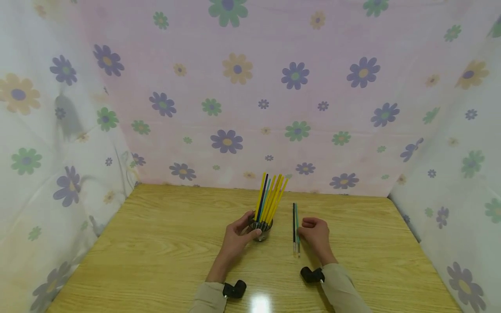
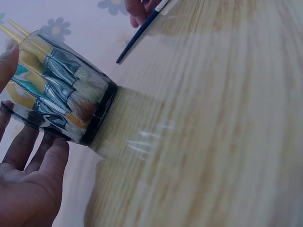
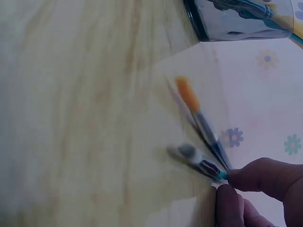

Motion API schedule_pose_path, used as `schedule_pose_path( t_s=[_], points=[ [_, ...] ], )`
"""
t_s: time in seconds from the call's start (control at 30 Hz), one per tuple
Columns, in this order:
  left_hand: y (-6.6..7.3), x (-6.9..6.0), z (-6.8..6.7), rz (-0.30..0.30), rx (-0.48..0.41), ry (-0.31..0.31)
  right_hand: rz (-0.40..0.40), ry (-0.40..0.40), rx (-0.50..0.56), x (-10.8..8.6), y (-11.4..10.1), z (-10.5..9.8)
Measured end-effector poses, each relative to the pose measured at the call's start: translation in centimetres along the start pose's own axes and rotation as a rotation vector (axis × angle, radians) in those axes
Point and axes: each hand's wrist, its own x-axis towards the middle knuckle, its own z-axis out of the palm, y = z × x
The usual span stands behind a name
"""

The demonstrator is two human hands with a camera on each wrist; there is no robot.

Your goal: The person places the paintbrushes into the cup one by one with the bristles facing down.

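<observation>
My left hand grips a clear glass around its side, thumb on the near side. Several paintbrushes stand in it, bristles down, mostly with yellow handles, plus a dark and a teal one. In the left wrist view, the glass shows the bristles through its wall. To its right, a teal-handled paintbrush is pinched low over the table between the thumb and fingers of my right hand. Beside it lies a dark-blue-handled paintbrush, whose orange bristles show in the right wrist view.
The wood-grain table spreads under both hands. A flowered cloth hangs behind it and along both sides. Each forearm carries a small black wrist camera, such as the left camera.
</observation>
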Motion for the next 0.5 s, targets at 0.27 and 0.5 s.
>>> schedule_pose_path(
  t_s=[0.27, 0.5],
  points=[
    [0.07, -0.05, 0.03, -0.003, 0.013, 0.004, -0.014, -0.008, -0.029, -0.16, -0.56, -0.37],
    [0.17, -0.12, 0.09, -0.003, 0.001, 0.01, -0.028, -0.047, -0.073, -0.15, -0.56, -0.3]
  ],
)
